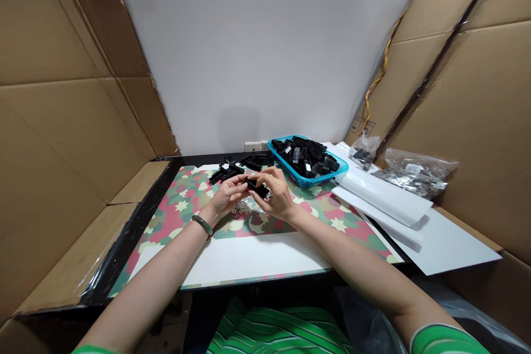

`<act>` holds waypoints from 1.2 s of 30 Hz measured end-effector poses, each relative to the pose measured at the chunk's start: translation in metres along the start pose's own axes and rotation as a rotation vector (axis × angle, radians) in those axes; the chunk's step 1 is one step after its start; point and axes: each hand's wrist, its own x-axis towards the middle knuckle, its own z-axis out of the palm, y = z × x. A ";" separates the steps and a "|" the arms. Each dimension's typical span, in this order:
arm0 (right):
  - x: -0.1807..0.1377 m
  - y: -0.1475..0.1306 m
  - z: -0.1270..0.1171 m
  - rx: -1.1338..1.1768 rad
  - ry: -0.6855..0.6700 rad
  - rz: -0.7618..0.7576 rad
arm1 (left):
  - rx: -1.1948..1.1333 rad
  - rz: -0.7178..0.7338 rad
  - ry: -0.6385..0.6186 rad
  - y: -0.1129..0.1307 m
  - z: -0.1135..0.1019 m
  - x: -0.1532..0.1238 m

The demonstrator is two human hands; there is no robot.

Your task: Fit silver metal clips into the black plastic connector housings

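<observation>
Above the middle of the patterned mat, my left hand and my right hand come together around a small black plastic piece. The fingers of both hands are closed on it, with the left fingertips at its left end and the right fingers along its top and side. Its details are too small to make out. Just below the hands, small whitish parts lie loose on the mat. Several similar black pieces lie scattered just beyond my left hand, and more black pieces lie farther back.
Behind my right hand stands a blue plastic basket heaped with black pieces. White sheets, a rolled sheet and clear bags of small parts lie to the right. Cardboard walls flank the table; a wall socket is behind.
</observation>
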 end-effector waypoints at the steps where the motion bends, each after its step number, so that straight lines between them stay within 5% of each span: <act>1: 0.000 0.000 0.000 0.000 0.001 -0.002 | 0.000 0.000 0.001 0.000 0.000 0.000; 9: -0.003 0.009 0.006 0.079 0.002 0.002 | 0.035 0.074 0.056 0.001 0.003 0.000; 21: 0.000 0.003 0.011 0.824 0.071 0.722 | 0.500 0.377 0.353 -0.010 0.008 -0.002; 36: 0.003 0.002 0.022 1.166 0.154 1.042 | 0.695 0.539 0.421 -0.011 0.015 -0.007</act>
